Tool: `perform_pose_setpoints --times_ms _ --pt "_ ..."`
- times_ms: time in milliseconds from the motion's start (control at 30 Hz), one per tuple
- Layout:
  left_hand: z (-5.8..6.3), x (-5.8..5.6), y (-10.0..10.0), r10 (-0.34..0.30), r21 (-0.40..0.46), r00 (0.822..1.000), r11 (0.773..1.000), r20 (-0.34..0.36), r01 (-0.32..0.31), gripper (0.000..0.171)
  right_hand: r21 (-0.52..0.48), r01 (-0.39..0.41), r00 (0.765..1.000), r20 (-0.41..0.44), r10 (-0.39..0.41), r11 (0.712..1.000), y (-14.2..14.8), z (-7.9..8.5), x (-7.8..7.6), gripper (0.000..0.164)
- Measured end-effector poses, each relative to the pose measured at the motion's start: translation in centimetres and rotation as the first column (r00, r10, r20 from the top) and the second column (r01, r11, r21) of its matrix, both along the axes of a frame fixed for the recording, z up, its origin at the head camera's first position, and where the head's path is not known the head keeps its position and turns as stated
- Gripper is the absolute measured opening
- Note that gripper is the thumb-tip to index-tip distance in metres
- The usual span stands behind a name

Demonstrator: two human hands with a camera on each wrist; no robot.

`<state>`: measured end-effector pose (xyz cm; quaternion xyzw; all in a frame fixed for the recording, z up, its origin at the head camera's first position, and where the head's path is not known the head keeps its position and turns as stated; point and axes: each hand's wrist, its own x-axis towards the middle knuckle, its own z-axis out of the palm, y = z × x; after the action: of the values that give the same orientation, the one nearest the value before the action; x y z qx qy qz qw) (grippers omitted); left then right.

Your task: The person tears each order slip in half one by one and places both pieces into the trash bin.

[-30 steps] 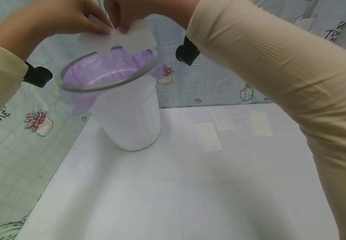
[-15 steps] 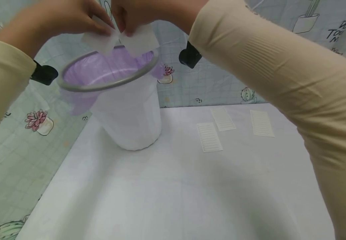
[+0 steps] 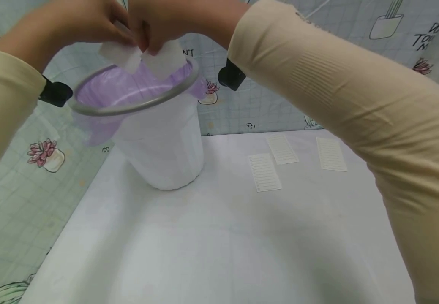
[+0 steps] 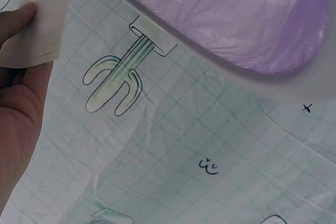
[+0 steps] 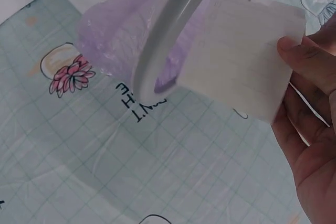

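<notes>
L hand [image 3: 94, 21] pinches a white paper pc [image 3: 119, 55] btwn thumb & fingers; R hand [image 3: 167, 21] pinches a 2nd pc [image 5: 236, 59] likewise, both up nr the far rim of the purple-lined bin [image 3: 166, 143]. Bin's nr table's [image 3: 219, 236] far L corner, three ruled slips [image 3: 265, 173] twd far edge.

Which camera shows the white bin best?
The head view, because the bin shows from gray rim to base, though held paper hides some of the rim's back. The left wrist view shows only part of the rim and purple bag; the right wrist view, also just a piece, close up.
</notes>
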<state>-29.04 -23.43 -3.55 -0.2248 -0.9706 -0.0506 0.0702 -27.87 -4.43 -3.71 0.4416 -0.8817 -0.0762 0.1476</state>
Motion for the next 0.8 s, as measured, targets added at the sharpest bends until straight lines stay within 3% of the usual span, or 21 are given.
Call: perform_pose_setpoints --times_ms 333,500,800 --pt "-0.2 -0.2 -0.6 0.04 0.012 0.991 0.999 0.127 -0.042 0.035 0.053 0.008 0.997 0.082 -0.012 0.999 2.0 -0.2 -0.7 0.029" --pt "-0.4 -0.1 0.2 0.024 -0.028 0.992 0.999 0.125 -0.021 0.038 0.065 0.022 0.996 0.089 -0.028 0.998 4.0 -0.1 -1.1 0.029" --pt "-0.6 0.5 3.0 -0.058 -0.063 0.996 0.996 0.071 0.063 0.039 0.049 0.131 0.985 0.109 -0.136 0.99 8.4 -0.4 -1.8 0.027"
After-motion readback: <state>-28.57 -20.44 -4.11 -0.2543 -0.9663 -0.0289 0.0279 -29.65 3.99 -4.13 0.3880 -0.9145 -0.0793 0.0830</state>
